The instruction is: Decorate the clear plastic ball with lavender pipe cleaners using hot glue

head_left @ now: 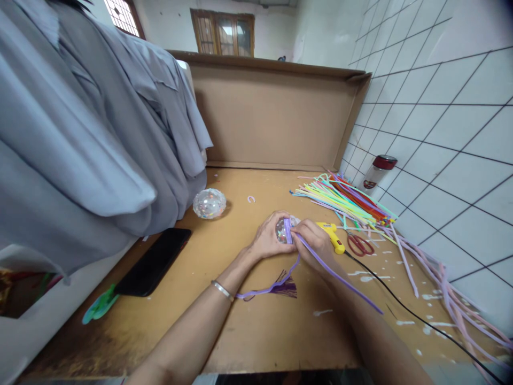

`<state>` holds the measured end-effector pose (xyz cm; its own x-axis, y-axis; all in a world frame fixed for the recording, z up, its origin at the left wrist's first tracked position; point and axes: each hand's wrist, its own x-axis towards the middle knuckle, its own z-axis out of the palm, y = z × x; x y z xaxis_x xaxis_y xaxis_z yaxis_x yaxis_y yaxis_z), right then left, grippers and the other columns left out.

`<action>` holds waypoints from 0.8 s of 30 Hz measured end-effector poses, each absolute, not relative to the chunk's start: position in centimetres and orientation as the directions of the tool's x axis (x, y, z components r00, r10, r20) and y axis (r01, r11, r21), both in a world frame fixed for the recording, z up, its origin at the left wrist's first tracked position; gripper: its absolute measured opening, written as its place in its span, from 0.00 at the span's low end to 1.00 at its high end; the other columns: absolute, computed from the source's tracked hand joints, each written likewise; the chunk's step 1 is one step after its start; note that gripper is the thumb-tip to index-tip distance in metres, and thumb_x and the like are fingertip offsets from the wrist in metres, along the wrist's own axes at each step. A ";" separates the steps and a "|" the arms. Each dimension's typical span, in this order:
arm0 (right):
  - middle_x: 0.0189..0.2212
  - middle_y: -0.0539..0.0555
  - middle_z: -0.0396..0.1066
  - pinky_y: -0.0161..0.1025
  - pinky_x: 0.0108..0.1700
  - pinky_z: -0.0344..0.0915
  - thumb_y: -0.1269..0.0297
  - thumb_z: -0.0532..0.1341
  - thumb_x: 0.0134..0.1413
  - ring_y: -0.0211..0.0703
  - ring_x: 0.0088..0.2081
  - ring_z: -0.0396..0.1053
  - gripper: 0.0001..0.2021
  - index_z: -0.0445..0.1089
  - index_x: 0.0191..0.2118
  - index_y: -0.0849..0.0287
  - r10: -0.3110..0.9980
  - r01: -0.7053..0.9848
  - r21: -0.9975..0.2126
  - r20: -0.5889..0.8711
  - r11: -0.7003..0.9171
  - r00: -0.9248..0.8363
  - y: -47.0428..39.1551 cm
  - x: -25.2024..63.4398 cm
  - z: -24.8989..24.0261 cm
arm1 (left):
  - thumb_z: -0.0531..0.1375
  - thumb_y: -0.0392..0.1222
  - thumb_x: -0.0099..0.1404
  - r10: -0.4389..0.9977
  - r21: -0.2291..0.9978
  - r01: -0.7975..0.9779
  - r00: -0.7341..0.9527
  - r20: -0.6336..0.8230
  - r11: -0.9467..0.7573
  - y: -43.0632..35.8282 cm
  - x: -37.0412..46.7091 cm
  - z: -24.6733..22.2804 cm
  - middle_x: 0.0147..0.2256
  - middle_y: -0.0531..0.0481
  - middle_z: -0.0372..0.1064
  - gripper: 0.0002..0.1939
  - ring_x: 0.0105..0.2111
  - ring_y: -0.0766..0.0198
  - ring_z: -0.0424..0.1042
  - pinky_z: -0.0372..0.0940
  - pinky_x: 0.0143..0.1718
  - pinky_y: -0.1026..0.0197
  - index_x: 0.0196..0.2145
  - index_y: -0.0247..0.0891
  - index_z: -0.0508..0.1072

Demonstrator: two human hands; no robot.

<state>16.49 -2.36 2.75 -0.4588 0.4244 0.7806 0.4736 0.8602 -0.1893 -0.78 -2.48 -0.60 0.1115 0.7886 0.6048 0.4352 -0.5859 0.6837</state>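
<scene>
My left hand [267, 237] is wrapped round a clear plastic ball [281, 231] with small coloured bits in it. A purple band [287, 231] runs over the ball's side. My right hand [315, 239] pinches a long purple pipe cleaner [340, 279] against the ball beside that band; its free end trails toward the lower right. Another purple strand hangs below the hands, close to a dark purple tassel [286, 287] lying on the table. Just beyond my right hand lies a yellow glue gun [332, 235], partly hidden. My fingers cover part of the ball.
A second clear ball [209, 203] sits at the left, with a black phone [154, 262] nearer me. Coloured pipe cleaners [344, 198], red-handled scissors [359, 245] and a jar [377, 174] are at the right. Grey garments [120, 123] hang at the left; cardboard [272, 117] stands behind.
</scene>
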 end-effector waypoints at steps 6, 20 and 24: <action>0.36 0.55 0.73 0.39 0.37 0.66 0.69 0.56 0.62 0.43 0.35 0.71 0.07 0.71 0.37 0.56 0.362 0.510 -0.090 0.807 0.855 -0.465 -2.4 16.5 2.6 | 0.71 0.39 0.44 0.786 0.679 0.433 0.129 0.605 -0.593 -2.4 -0.9 -0.6 0.52 0.45 0.68 0.36 0.51 0.52 0.71 0.66 0.55 0.50 0.51 0.44 0.64; 0.41 0.58 0.77 0.43 0.41 0.68 0.76 0.54 0.59 0.46 0.40 0.73 0.10 0.69 0.40 0.57 0.220 0.413 0.031 0.808 0.910 -0.547 -2.1 16.6 2.7 | 0.70 0.38 0.44 0.811 0.707 0.432 0.114 0.573 -0.560 -2.5 -0.8 -0.5 0.51 0.47 0.68 0.35 0.50 0.54 0.72 0.67 0.55 0.52 0.51 0.45 0.65; 0.42 0.58 0.77 0.43 0.41 0.68 0.77 0.55 0.57 0.46 0.39 0.72 0.10 0.69 0.40 0.57 0.217 0.405 0.042 0.792 0.913 -0.571 -2.1 16.7 2.7 | 0.69 0.39 0.44 0.827 0.721 0.439 0.102 0.553 -0.536 -2.7 -0.8 -0.4 0.51 0.46 0.68 0.36 0.50 0.54 0.71 0.66 0.55 0.52 0.51 0.44 0.64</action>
